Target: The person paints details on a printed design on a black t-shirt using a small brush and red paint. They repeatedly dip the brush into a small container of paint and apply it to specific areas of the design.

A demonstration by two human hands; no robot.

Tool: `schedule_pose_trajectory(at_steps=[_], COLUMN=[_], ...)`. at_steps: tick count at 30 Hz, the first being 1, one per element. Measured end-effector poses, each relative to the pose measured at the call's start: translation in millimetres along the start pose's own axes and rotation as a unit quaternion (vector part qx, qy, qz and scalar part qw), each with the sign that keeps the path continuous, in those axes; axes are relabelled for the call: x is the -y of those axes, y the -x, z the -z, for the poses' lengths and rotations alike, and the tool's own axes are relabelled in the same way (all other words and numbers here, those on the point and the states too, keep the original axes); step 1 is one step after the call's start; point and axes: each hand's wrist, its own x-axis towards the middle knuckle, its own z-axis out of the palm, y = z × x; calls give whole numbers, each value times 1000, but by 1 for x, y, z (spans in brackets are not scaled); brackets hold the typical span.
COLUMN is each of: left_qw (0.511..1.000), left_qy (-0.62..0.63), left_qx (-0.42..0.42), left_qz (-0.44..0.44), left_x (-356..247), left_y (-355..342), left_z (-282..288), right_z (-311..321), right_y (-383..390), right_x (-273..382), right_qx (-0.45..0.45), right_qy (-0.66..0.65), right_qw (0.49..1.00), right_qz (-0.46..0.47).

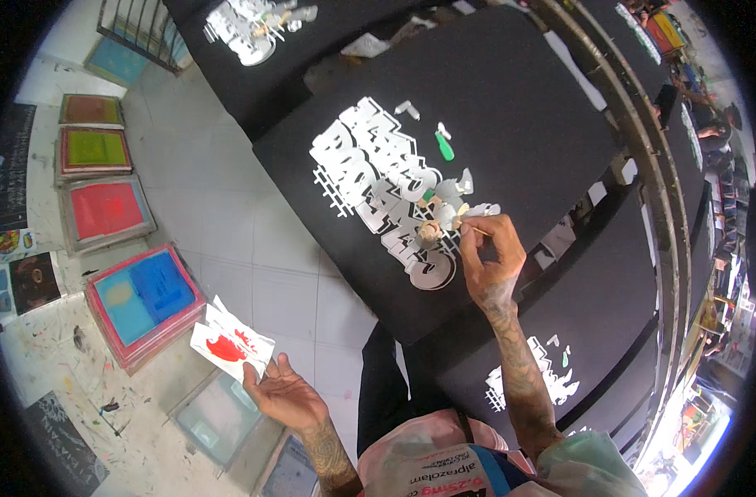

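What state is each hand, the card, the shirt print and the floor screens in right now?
Right hand: pinching a thin stick, tip at the print.
Left hand: palm up, gripping card.
White card: held off the table, smeared red.
Black shirt: flat on the board, white print partly coloured.
Screen frames: lying flat on the floor.

Matt black cloth shirt [510,108], glossy print [378,178]

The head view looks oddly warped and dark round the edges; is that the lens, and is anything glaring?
Head view: fisheye lens bends the rail at right and blacks out the corners; the white print on the black shirt glares, washing out detail; the lower right corner is overexposed.
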Motion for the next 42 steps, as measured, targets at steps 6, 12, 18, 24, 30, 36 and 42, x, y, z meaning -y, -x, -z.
schedule_pose_trajectory(at_steps=[6, 12, 18, 24, 30, 36, 42], left_qw=[1000, 999, 1000, 999, 999, 999, 998], left_qy=[-7, -32, -16, -33, -46, -48, -60], left_qx=[24, 39, 5, 11, 18, 23, 17], left_qz=[2, -8, 6, 11, -12, -6, 0], left_x=[25, 43, 51, 58, 60, 62, 64], left_y=[-15, -22, -24, -26, -26, -28, -27], left_z=[2, -9, -22, -18, -15, -14, -16], right_z=[-10, -15, -16, -15, -16, -15, -14], right_y=[7, 8, 8, 5, 5, 6, 6], right_x=[-12, -20, -18, -17, -21, -20, -22], right_qx=[56, 85, 87, 85, 98, 104, 105], right_qy=[61, 91, 93, 104, 110, 110, 106], right_qw=[996, 992, 992, 991, 989, 988, 989], right_qz=[42, 31, 2, 3, 26, 14, 13])
